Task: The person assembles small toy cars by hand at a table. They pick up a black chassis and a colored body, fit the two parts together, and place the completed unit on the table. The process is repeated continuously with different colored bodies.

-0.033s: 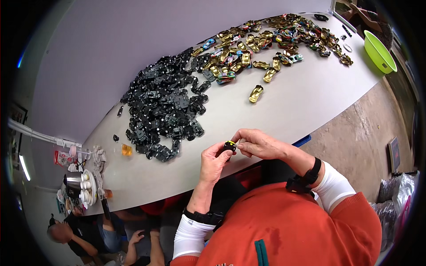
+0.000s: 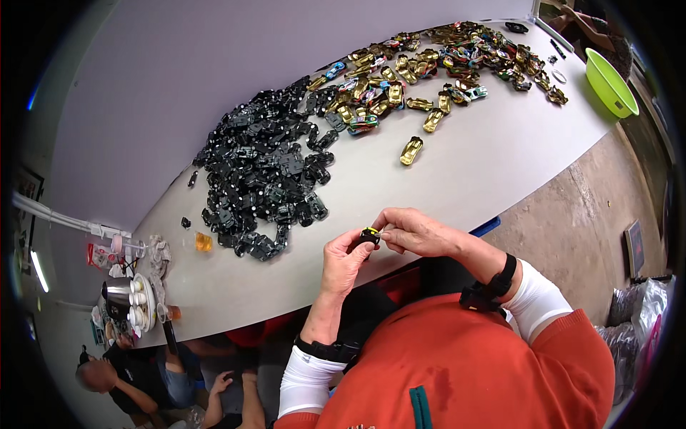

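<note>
At the table's near edge, my left hand point(image 2: 341, 263) is closed around a small black toy car point(image 2: 367, 237) with a yellow part on top. Close against it, my right hand point(image 2: 414, 232) makes a pinch at the car's right side. A thin, pale, shiny piece shows between those fingertips, too small to name. Beyond my hands, a big heap of black toy car bases point(image 2: 268, 171) covers the table's left half. Gold and coloured toy car bodies point(image 2: 386, 93) lie heaped farther back, and a single gold car body point(image 2: 411, 151) lies apart, nearer to me.
A lime green basin point(image 2: 611, 84) stands at the table's right end. On the left are a tray of cups point(image 2: 145, 304), a crumpled cloth point(image 2: 160, 256) and an amber drink point(image 2: 204, 242). Another person point(image 2: 128, 375) sits at lower left. Clear plastic bags point(image 2: 636, 329) stand on the floor at right.
</note>
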A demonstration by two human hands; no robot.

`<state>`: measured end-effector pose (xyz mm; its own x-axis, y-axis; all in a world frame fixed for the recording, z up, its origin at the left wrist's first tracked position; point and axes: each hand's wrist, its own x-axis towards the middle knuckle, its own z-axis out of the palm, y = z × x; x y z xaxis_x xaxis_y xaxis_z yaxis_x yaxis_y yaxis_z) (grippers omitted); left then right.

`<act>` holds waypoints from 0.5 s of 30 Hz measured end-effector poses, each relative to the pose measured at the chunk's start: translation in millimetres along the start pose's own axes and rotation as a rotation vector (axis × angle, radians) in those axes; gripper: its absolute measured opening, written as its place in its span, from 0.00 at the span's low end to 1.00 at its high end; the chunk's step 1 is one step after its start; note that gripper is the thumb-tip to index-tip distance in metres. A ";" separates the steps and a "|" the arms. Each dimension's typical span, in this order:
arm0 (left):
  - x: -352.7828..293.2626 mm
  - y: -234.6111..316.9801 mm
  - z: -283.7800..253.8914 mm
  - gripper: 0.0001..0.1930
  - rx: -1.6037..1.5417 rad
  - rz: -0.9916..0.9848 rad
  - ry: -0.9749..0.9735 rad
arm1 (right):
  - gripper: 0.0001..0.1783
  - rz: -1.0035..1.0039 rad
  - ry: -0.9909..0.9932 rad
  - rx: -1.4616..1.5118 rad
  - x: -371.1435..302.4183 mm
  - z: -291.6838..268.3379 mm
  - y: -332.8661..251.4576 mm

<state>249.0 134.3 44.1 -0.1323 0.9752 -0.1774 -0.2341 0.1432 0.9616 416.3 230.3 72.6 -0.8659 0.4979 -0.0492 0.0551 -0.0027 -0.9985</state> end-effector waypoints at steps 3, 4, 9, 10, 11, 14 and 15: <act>-0.2 -0.8 1.0 0.11 0.073 0.024 0.008 | 0.07 -0.003 0.008 0.067 0.7 0.7 10.2; -0.5 -0.5 1.7 0.11 0.092 0.025 0.012 | 0.07 0.007 0.014 0.051 0.2 1.0 9.2; -3.7 2.2 8.8 0.11 0.122 0.021 0.031 | 0.05 -0.051 0.092 -0.135 -1.0 4.7 10.4; -5.5 2.6 10.9 0.11 0.121 0.017 0.041 | 0.05 -0.072 0.114 -0.190 -1.3 6.0 11.5; -6.7 0.2 11.6 0.10 0.118 0.018 0.049 | 0.05 -0.092 0.136 -0.245 -1.6 7.3 12.4; -8.8 -4.0 11.8 0.10 0.071 0.011 0.061 | 0.05 -0.105 0.125 -0.280 -2.8 8.5 12.0; -9.9 -4.2 11.7 0.10 0.029 -0.001 0.056 | 0.05 -0.100 0.107 -0.272 -3.4 8.8 11.6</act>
<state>262.6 126.0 44.3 -0.1860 0.9642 -0.1889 -0.2066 0.1496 0.9669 415.5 220.9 61.0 -0.8173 0.5725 0.0660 0.1160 0.2756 -0.9542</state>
